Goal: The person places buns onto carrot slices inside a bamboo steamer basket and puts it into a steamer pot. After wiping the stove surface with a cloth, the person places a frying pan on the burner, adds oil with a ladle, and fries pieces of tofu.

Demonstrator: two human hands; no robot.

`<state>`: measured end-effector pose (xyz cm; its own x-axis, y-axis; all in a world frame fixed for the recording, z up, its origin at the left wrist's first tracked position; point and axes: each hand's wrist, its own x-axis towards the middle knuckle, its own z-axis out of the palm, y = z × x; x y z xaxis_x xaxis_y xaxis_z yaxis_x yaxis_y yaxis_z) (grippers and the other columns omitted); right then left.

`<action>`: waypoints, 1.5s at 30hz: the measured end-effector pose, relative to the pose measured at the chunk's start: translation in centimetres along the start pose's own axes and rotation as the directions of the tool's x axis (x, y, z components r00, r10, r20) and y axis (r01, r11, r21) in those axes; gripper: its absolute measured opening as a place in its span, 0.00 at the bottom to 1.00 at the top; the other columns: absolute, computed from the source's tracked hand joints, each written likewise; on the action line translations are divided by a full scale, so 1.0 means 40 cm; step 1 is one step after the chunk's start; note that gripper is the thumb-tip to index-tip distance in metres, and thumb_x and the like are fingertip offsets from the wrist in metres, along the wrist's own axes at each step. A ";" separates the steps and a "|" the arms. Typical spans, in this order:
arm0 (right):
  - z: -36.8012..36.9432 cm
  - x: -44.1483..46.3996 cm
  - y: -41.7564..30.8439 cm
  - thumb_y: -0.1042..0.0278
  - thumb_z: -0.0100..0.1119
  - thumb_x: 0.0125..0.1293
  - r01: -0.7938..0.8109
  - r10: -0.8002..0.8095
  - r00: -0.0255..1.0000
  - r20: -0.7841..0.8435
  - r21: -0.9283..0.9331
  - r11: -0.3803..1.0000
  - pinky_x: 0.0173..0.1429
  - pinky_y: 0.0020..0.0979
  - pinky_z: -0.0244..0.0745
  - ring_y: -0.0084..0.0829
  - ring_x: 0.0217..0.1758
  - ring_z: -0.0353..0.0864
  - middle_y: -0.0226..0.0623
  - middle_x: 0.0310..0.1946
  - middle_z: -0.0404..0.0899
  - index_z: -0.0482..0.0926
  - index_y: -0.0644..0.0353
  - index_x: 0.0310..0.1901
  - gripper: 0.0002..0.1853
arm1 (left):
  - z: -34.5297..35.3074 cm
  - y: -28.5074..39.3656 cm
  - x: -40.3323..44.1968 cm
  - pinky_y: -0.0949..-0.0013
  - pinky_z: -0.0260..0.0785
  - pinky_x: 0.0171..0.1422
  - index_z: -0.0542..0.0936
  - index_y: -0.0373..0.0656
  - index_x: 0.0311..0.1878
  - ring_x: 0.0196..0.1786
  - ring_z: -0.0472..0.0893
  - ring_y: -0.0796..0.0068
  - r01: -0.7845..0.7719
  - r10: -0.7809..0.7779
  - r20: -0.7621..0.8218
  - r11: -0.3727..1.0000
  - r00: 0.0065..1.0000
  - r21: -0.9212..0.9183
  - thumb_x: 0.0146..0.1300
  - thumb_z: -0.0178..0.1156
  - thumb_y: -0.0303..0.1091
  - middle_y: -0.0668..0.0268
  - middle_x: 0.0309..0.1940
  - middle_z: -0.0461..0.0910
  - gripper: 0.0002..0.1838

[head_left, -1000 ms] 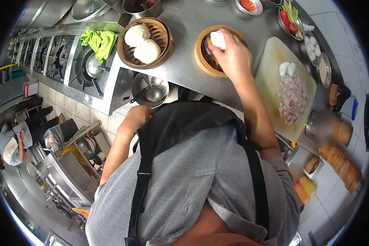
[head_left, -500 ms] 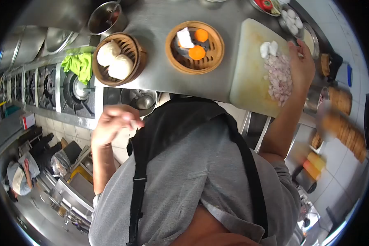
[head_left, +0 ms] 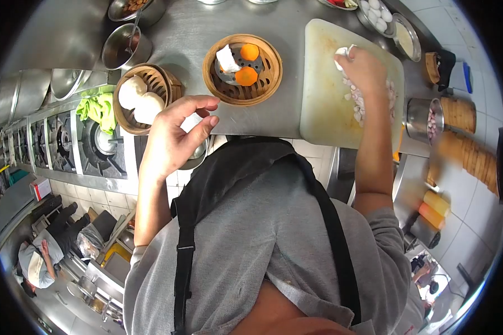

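Over the cutting board (head_left: 321, 106), my right hand (head_left: 366, 70) pinches a soft white piece of food (head_left: 343, 56) at its fingertips. Chopped pinkish shallots (head_left: 356, 109) lie on the board under that wrist and forearm, which partly hide them. My left hand (head_left: 176, 134) is raised at the counter's near edge, thumb and fingers apart, with nothing visible between them. Closest to it are a bamboo steamer (head_left: 120, 118) with white buns (head_left: 148, 108) and a second bamboo steamer (head_left: 208, 72). Inside the second are orange carrot slices (head_left: 246, 76) and a white piece (head_left: 226, 58).
A metal pot (head_left: 114, 51) with a ladle stands at the back left. Gas burners (head_left: 103, 142) and a green cloth (head_left: 98, 109) are on the left. Eggs (head_left: 377, 14) fill a bowl at the back right. A metal pot (head_left: 416, 120) stands right of the board. A person (head_left: 36, 259) is at lower left.
My right hand has moved left from the board's right edge and taken hold of the white food there. My left hand has risen and moved right, towards the steamers.
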<state>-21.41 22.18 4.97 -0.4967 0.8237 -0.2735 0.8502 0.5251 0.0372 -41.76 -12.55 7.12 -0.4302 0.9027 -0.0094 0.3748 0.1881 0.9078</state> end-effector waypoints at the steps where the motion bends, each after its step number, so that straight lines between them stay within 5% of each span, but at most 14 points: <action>1: 0.033 -0.010 -0.006 0.45 0.58 0.64 0.049 -0.040 0.989 -0.139 0.064 0.997 0.47 0.44 0.76 0.46 0.43 0.84 0.39 0.42 0.85 0.84 0.52 0.43 0.19 | 0.004 -0.006 0.001 0.70 0.74 0.51 0.82 0.38 0.51 0.42 0.83 0.73 0.009 -0.009 -0.021 1.000 1.000 -0.021 0.60 0.67 0.26 0.61 0.42 0.84 0.15; 4: 0.077 -0.018 -0.016 0.49 0.60 0.63 0.176 -0.122 0.934 -0.335 0.137 0.975 0.47 0.45 0.76 0.45 0.43 0.84 0.39 0.43 0.84 0.84 0.53 0.44 0.17 | -0.009 -0.019 0.014 0.72 0.73 0.55 0.81 0.35 0.51 0.47 0.81 0.78 0.037 -0.036 -0.052 0.999 0.998 0.017 0.66 0.62 0.25 0.63 0.44 0.83 0.12; 5: 0.082 -0.017 -0.014 0.51 0.61 0.63 0.228 -0.153 0.904 -0.399 0.149 0.962 0.48 0.46 0.76 0.45 0.44 0.84 0.38 0.44 0.84 0.84 0.53 0.44 0.16 | -0.008 -0.021 0.029 0.72 0.74 0.49 0.81 0.35 0.50 0.43 0.81 0.79 0.062 -0.053 -0.103 0.993 0.993 0.096 0.66 0.63 0.27 0.64 0.40 0.83 0.11; 8: 0.083 -0.006 -0.023 0.54 0.61 0.63 0.091 -0.019 0.939 -0.342 0.196 0.976 0.48 0.45 0.76 0.44 0.44 0.83 0.37 0.44 0.83 0.84 0.51 0.44 0.13 | 0.006 -0.056 0.108 0.70 0.74 0.41 0.83 0.39 0.45 0.34 0.82 0.75 0.042 0.054 -0.209 0.902 0.976 0.429 0.64 0.66 0.34 0.65 0.33 0.83 0.10; 11: 0.082 -0.021 -0.027 0.55 0.62 0.63 0.147 -0.091 0.936 -0.341 0.143 0.979 0.49 0.45 0.76 0.44 0.44 0.83 0.35 0.45 0.82 0.83 0.49 0.45 0.13 | 0.037 -0.097 0.191 0.59 0.73 0.40 0.83 0.44 0.40 0.35 0.83 0.61 -0.053 0.256 -0.210 0.742 0.943 0.668 0.57 0.70 0.47 0.65 0.32 0.83 0.17; 14: 0.061 -0.060 -0.044 0.56 0.63 0.62 0.173 -0.124 0.941 -0.314 0.133 0.976 0.50 0.44 0.75 0.45 0.46 0.83 0.35 0.47 0.81 0.82 0.49 0.48 0.14 | 0.074 -0.109 0.234 0.58 0.72 0.42 0.82 0.46 0.41 0.36 0.84 0.60 -0.044 0.268 -0.161 0.622 0.950 0.782 0.55 0.71 0.49 0.64 0.32 0.83 0.18; 16: 0.065 -0.070 -0.041 0.57 0.64 0.61 0.166 -0.121 0.949 -0.292 0.134 0.977 0.50 0.44 0.75 0.44 0.47 0.82 0.36 0.48 0.81 0.82 0.50 0.49 0.16 | 0.093 -0.101 0.244 0.57 0.71 0.43 0.83 0.48 0.41 0.39 0.83 0.62 -0.044 0.271 -0.160 0.619 0.949 0.784 0.53 0.72 0.49 0.66 0.34 0.82 0.18; 19: 0.069 -0.079 -0.035 0.57 0.65 0.60 0.145 -0.103 0.960 -0.259 0.150 0.978 0.52 0.42 0.75 0.44 0.50 0.81 0.37 0.50 0.81 0.82 0.51 0.51 0.18 | 0.116 -0.082 0.268 0.59 0.68 0.46 0.83 0.51 0.39 0.45 0.79 0.66 -0.258 0.486 -0.065 0.567 0.871 0.782 0.54 0.69 0.42 0.69 0.36 0.76 0.11; 26: 0.073 -0.089 -0.002 0.59 0.66 0.59 0.161 -0.116 0.970 -0.212 0.209 0.965 0.55 0.40 0.74 0.43 0.51 0.81 0.38 0.49 0.81 0.82 0.54 0.53 0.20 | 0.147 -0.092 0.351 0.60 0.64 0.55 0.85 0.52 0.36 0.50 0.75 0.68 -0.351 0.296 0.241 0.413 0.924 0.840 0.57 0.64 0.36 0.68 0.39 0.76 0.04; 35: 0.072 -0.119 -0.001 0.57 0.67 0.56 0.133 -0.075 0.977 -0.199 0.293 0.947 0.53 0.42 0.75 0.44 0.49 0.83 0.38 0.49 0.83 0.82 0.53 0.48 0.18 | 0.173 -0.062 0.293 0.61 0.63 0.57 0.86 0.50 0.34 0.53 0.74 0.69 -0.372 0.262 0.289 0.366 0.921 0.853 0.58 0.64 0.39 0.69 0.41 0.77 0.06; 42: 0.063 -0.131 0.004 0.55 0.67 0.57 0.059 -0.035 0.996 -0.077 0.334 0.941 0.53 0.41 0.75 0.43 0.47 0.83 0.38 0.43 0.85 0.81 0.55 0.49 0.20 | 0.156 -0.063 0.240 0.60 0.64 0.54 0.85 0.51 0.34 0.51 0.75 0.69 -0.379 0.308 0.258 0.452 0.916 0.807 0.56 0.67 0.40 0.69 0.40 0.77 0.06; 45: 0.072 -0.134 -0.028 0.54 0.68 0.57 -0.003 0.011 1.000 -0.019 0.383 0.924 0.50 0.41 0.76 0.42 0.43 0.85 0.39 0.39 0.86 0.81 0.55 0.49 0.21 | 0.116 -0.069 0.233 0.57 0.65 0.46 0.82 0.48 0.42 0.42 0.80 0.65 -0.174 0.394 -0.064 0.539 0.917 0.824 0.55 0.69 0.47 0.69 0.36 0.79 0.17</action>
<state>-19.19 16.56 3.61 -0.4903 0.8335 -0.2547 0.8537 0.4005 -0.3328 -43.00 -2.87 2.60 -0.2997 0.8768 0.3759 0.9536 0.2635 0.1458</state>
